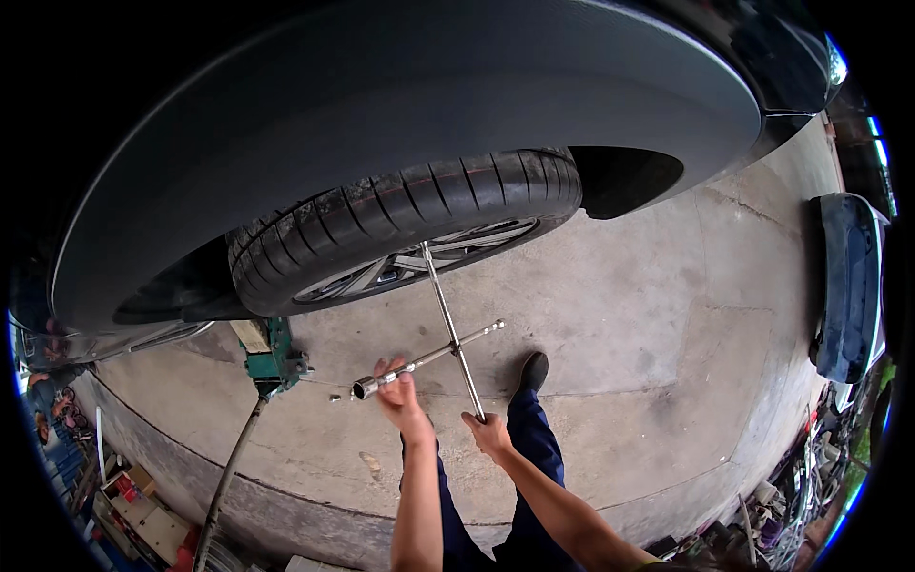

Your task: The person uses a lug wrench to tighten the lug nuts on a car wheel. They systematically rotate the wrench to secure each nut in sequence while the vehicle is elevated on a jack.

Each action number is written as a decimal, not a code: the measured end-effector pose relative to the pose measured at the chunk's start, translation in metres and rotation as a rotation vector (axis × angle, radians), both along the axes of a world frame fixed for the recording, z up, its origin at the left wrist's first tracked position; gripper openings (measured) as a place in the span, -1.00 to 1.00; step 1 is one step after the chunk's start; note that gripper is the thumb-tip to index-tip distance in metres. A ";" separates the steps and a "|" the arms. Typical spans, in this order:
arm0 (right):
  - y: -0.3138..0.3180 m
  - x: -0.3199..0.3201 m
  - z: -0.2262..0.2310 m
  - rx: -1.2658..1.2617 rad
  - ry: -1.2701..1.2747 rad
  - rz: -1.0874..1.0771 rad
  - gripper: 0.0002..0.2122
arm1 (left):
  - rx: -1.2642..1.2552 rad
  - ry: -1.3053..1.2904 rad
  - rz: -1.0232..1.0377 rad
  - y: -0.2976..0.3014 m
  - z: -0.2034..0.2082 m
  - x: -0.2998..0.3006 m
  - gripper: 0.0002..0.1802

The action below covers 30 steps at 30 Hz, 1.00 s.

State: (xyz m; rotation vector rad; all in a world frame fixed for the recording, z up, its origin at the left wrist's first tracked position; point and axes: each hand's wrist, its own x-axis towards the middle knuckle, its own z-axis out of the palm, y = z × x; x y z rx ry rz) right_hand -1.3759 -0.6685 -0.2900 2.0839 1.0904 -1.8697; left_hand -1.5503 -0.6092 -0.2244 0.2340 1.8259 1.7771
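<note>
You are gripping the cross wrench (448, 343), your left hand (398, 393) clenching the bar end at nine o'clock and your right hand (488, 434) closing on the six o'clock end. Its far socket is sitting in the car wheel (410, 259). The steel likely feels heavy, rigid and slick, so hold the ends for leverage.

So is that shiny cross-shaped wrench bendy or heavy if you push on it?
Probably stiff: the cross wrench looks like bare metal with straight bars. Likely heavy for its size, since both the left hand and right hand grip it. Its polished arms might feel slippery. One end sits in the wheel, which steadies it.
</note>
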 end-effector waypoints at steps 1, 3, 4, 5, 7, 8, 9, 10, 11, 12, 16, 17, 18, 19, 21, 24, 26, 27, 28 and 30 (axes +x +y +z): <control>0.003 0.001 -0.001 0.039 0.006 -0.001 -0.47 | 0.138 0.056 -0.096 0.010 0.014 -0.024 -0.37; 0.006 0.006 0.003 0.009 -0.021 0.007 -0.46 | 0.417 -0.129 -0.131 0.051 0.064 -0.041 -0.74; 0.010 0.005 0.006 -0.006 -0.024 0.011 -0.45 | 0.615 -0.340 -0.172 0.060 0.074 -0.048 -0.68; 0.013 0.003 0.008 0.006 -0.052 0.036 -0.41 | 0.548 -0.346 -0.232 0.057 0.074 -0.043 -0.57; 0.026 0.025 0.000 0.046 -0.079 0.061 -0.43 | 0.399 -0.234 -0.312 0.070 0.084 -0.009 -0.41; 0.029 0.025 0.000 -0.051 -0.044 0.067 -0.44 | 0.265 -0.116 -0.396 0.076 0.090 0.000 -0.42; 0.031 0.025 0.001 -0.148 -0.007 0.075 -0.43 | 0.189 -0.095 -0.409 0.081 0.092 0.008 -0.44; 0.035 0.021 0.003 -0.240 0.027 0.085 -0.41 | 0.118 -0.074 -0.419 0.086 0.094 0.011 -0.44; 0.033 0.015 0.002 -0.239 0.073 0.091 -0.45 | 0.129 -0.038 -0.391 0.090 0.090 0.012 -0.46; 0.042 0.007 -0.003 -0.208 0.087 0.076 -0.45 | 0.142 -0.001 -0.357 0.092 0.082 0.010 -0.48; 0.022 0.036 -0.032 -0.208 0.101 -0.036 -0.47 | 0.117 -0.091 -0.396 0.078 0.080 0.018 -0.55; 0.023 0.030 -0.027 -0.250 0.157 -0.132 -0.46 | 0.120 -0.102 -0.418 0.075 0.084 0.012 -0.55; 0.021 0.025 -0.022 -0.295 0.207 -0.225 -0.45 | 0.124 -0.116 -0.435 0.071 0.086 0.007 -0.54; 0.019 0.010 -0.010 -0.220 0.200 -0.242 -0.44 | 0.081 -0.106 -0.447 0.068 0.092 0.000 -0.53; 0.002 0.012 -0.015 -0.080 0.109 -0.143 -0.48 | 0.065 -0.142 -0.449 0.056 0.094 0.002 -0.50; -0.041 0.047 -0.042 0.015 0.106 -0.093 -0.49 | 0.114 -0.185 -0.454 0.026 0.106 0.017 -0.49; -0.061 0.058 -0.030 0.003 0.045 0.024 -0.48 | 0.090 -0.170 -0.388 -0.014 0.107 0.018 -0.47; -0.062 0.056 -0.014 -0.059 0.001 0.103 -0.47 | 0.083 -0.239 -0.309 -0.037 0.099 0.013 -0.48; -0.059 0.058 -0.006 -0.051 0.075 0.079 -0.46 | 0.099 -0.319 -0.236 -0.056 0.093 0.010 -0.48; -0.034 0.040 -0.002 0.025 0.212 0.214 -0.52 | 0.015 -0.458 -0.058 -0.070 0.102 0.006 -0.41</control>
